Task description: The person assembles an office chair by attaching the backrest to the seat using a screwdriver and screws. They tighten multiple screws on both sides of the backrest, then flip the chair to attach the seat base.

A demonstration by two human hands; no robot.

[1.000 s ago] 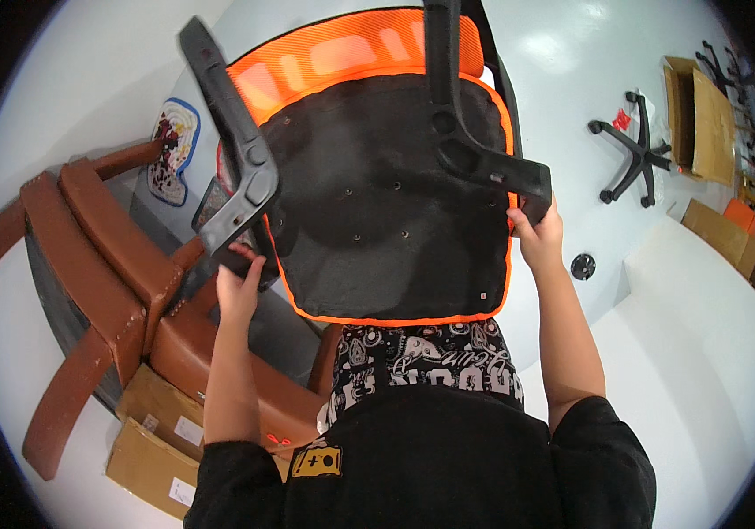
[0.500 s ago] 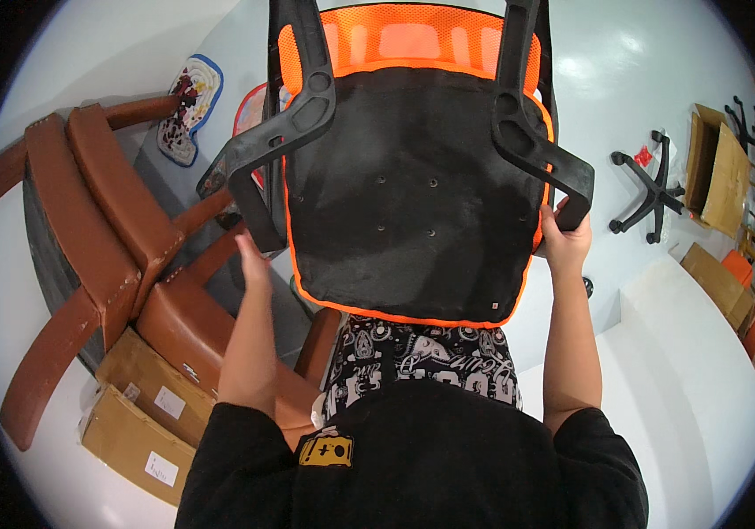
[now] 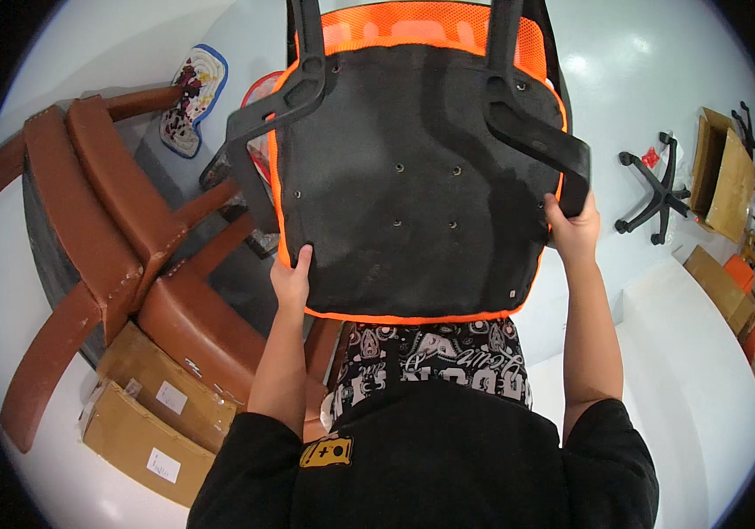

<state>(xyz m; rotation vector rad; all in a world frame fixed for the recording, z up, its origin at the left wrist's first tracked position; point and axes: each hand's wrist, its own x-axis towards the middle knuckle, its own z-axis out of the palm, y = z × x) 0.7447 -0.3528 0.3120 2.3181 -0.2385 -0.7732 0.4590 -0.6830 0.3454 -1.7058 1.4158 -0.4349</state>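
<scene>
In front of me is an upturned office chair seat, its black underside facing me, with orange trim and several screw holes. Orange mesh shows beyond its far edge. Black armrests stand at both sides: the left armrest and the right armrest. My left hand grips the near left corner of the seat, thumb on the underside. My right hand is closed on the seat's right edge, just under the right armrest's bend. The fingers of both hands are partly hidden.
A black five-star chair base lies on the floor at the right, near an open cardboard box. Brown leather furniture fills the left, with cardboard cartons before it. A patterned mat lies at the far left.
My left hand has moved from beside the left armrest to the seat's near left corner and closed on it. The seat has tilted and turned slightly, its armrests shifting; my right hand keeps hold.
</scene>
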